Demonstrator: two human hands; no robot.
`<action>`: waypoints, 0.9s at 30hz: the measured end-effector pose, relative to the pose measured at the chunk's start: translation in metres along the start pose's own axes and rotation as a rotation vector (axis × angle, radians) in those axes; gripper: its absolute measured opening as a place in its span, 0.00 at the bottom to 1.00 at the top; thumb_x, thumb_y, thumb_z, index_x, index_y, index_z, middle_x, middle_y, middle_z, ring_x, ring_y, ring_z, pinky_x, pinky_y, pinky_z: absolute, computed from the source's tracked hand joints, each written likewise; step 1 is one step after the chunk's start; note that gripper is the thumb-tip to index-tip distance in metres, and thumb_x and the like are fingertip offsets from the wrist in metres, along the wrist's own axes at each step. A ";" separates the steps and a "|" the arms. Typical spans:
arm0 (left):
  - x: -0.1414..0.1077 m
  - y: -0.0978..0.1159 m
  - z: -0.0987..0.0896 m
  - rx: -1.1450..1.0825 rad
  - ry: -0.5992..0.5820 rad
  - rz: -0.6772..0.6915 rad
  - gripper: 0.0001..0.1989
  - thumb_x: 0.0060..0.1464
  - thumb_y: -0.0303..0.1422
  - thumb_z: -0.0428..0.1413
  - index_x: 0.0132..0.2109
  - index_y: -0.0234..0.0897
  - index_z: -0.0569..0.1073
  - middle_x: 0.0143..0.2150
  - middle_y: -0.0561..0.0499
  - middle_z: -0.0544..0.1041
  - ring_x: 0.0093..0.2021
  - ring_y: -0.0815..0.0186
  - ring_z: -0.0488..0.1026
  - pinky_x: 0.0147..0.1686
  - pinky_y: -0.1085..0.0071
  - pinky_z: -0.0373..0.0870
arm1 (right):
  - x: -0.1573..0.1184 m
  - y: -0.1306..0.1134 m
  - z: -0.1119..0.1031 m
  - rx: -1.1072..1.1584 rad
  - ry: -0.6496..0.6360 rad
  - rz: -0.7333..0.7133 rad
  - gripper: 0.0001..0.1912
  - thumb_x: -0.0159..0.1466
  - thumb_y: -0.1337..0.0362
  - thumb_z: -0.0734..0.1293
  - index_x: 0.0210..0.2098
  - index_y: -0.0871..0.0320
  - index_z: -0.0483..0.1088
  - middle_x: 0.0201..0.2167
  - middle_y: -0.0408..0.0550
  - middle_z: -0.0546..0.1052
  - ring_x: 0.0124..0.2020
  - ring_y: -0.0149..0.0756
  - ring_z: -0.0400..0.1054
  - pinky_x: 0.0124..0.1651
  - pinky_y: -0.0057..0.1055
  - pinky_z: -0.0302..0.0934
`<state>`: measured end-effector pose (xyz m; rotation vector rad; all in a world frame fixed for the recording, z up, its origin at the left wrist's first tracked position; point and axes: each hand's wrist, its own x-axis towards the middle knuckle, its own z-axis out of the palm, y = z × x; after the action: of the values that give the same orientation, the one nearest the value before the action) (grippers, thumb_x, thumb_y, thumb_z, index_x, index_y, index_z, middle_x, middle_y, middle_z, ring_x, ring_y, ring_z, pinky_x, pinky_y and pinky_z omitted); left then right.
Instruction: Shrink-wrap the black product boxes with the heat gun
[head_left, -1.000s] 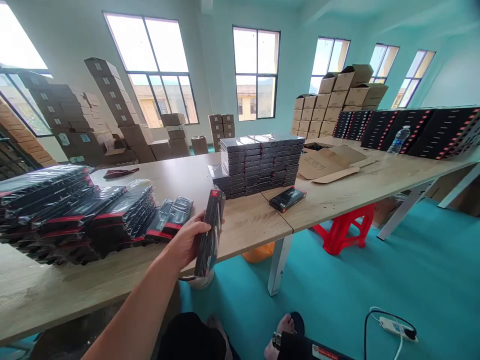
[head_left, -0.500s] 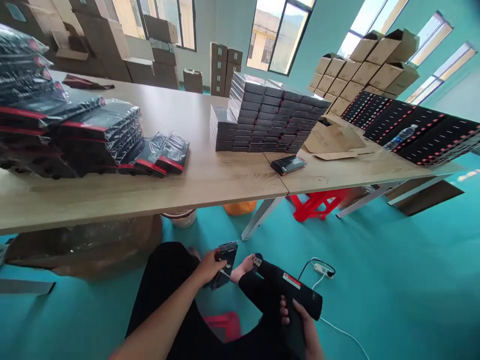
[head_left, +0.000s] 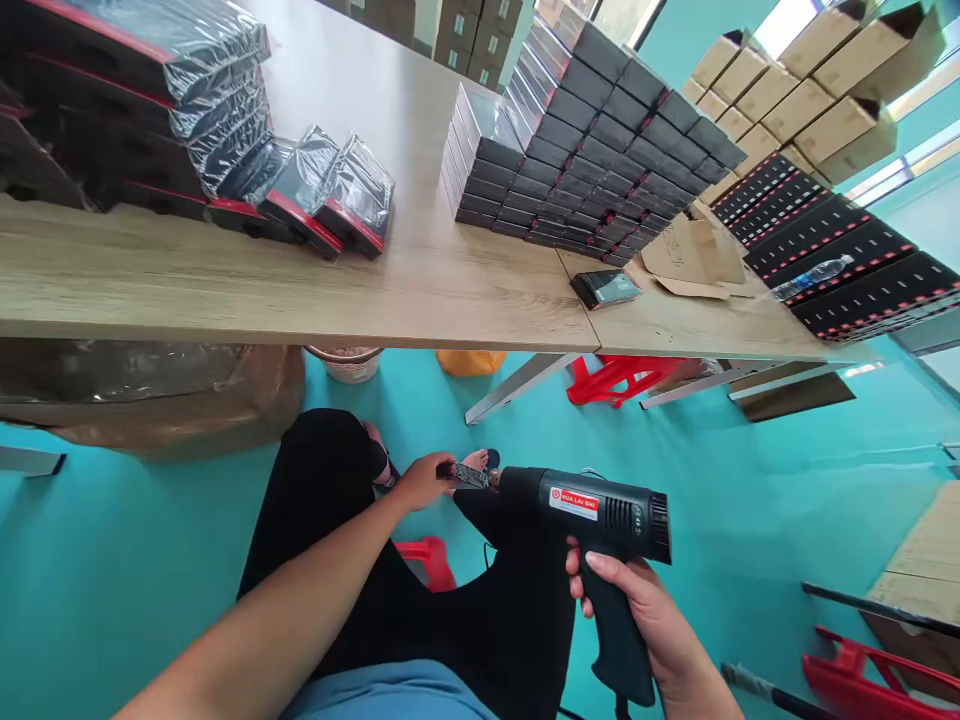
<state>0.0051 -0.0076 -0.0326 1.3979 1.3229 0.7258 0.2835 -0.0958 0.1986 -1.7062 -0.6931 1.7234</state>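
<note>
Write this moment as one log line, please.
left hand: holds box; right hand: grips heat gun; nozzle: points toward box

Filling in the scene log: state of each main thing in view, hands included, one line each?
left hand: closed on small box
right hand: closed on heat gun
small box: held, right by the gun's tip
heat gun: held, on/off unclear
wrapped boxes: mostly stacked
grey boxes: stacked, stepped
lone box: lying flat
table carton: flaps spread
back-right cartons: stacked, some flaps open
</note>
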 end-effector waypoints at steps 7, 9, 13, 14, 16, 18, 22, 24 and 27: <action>-0.003 -0.006 0.000 -0.012 0.031 -0.008 0.09 0.46 0.32 0.60 0.38 0.38 0.76 0.38 0.49 0.78 0.40 0.59 0.73 0.39 0.68 0.64 | 0.001 -0.012 0.007 -0.147 0.020 0.009 0.26 0.51 0.51 0.80 0.43 0.63 0.78 0.34 0.53 0.82 0.30 0.38 0.75 0.29 0.30 0.71; -0.004 -0.004 -0.001 -0.001 0.028 0.000 0.07 0.47 0.32 0.60 0.37 0.38 0.76 0.37 0.49 0.78 0.39 0.59 0.73 0.38 0.68 0.64 | 0.003 -0.012 0.009 -0.155 0.017 0.006 0.27 0.51 0.51 0.81 0.43 0.63 0.78 0.34 0.53 0.82 0.30 0.38 0.75 0.28 0.30 0.70; -0.005 -0.002 0.001 0.055 -0.015 0.014 0.06 0.47 0.29 0.59 0.36 0.39 0.76 0.36 0.50 0.77 0.39 0.59 0.72 0.37 0.69 0.62 | 0.008 -0.008 0.017 -0.158 -0.028 0.007 0.26 0.53 0.51 0.79 0.43 0.63 0.79 0.33 0.53 0.82 0.30 0.37 0.75 0.29 0.30 0.70; -0.005 -0.003 0.002 0.075 -0.019 0.016 0.07 0.46 0.28 0.59 0.36 0.39 0.76 0.37 0.50 0.77 0.39 0.59 0.73 0.37 0.69 0.62 | 0.010 -0.006 0.020 -0.163 -0.051 0.007 0.25 0.54 0.52 0.79 0.43 0.63 0.79 0.33 0.52 0.81 0.30 0.37 0.74 0.29 0.29 0.70; -0.005 -0.007 0.003 0.100 -0.020 0.012 0.08 0.46 0.27 0.59 0.37 0.39 0.77 0.38 0.49 0.77 0.40 0.58 0.73 0.37 0.69 0.62 | 0.013 -0.004 0.025 -0.179 -0.096 0.005 0.23 0.55 0.52 0.78 0.43 0.63 0.79 0.33 0.52 0.81 0.30 0.36 0.74 0.29 0.29 0.69; -0.004 -0.010 0.004 0.102 -0.017 0.005 0.10 0.45 0.27 0.59 0.38 0.40 0.78 0.40 0.48 0.77 0.41 0.57 0.73 0.37 0.68 0.62 | 0.016 -0.002 0.028 -0.192 -0.116 0.002 0.23 0.56 0.53 0.77 0.43 0.63 0.79 0.34 0.52 0.81 0.30 0.36 0.74 0.29 0.29 0.69; -0.005 -0.011 0.002 0.103 -0.031 -0.007 0.10 0.45 0.27 0.57 0.38 0.39 0.78 0.39 0.48 0.78 0.40 0.57 0.73 0.37 0.68 0.62 | 0.017 -0.004 0.022 -0.174 -0.059 -0.006 0.22 0.56 0.53 0.78 0.43 0.63 0.78 0.34 0.52 0.81 0.30 0.36 0.74 0.29 0.29 0.69; -0.006 -0.008 0.000 0.099 -0.026 -0.023 0.10 0.45 0.27 0.57 0.37 0.38 0.77 0.38 0.48 0.78 0.40 0.58 0.73 0.37 0.68 0.62 | 0.017 -0.005 0.015 -0.158 -0.024 0.003 0.23 0.55 0.53 0.78 0.43 0.63 0.78 0.33 0.52 0.81 0.30 0.37 0.74 0.29 0.29 0.69; -0.006 -0.003 -0.002 0.064 -0.003 -0.042 0.10 0.44 0.27 0.58 0.36 0.39 0.77 0.37 0.49 0.78 0.40 0.58 0.73 0.38 0.68 0.62 | 0.017 -0.002 0.007 -0.155 -0.002 0.021 0.24 0.54 0.54 0.79 0.43 0.64 0.78 0.32 0.53 0.81 0.29 0.37 0.74 0.28 0.29 0.69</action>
<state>0.0009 -0.0133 -0.0335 1.4170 1.3794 0.6588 0.2765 -0.0819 0.1886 -1.8216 -0.8318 1.7243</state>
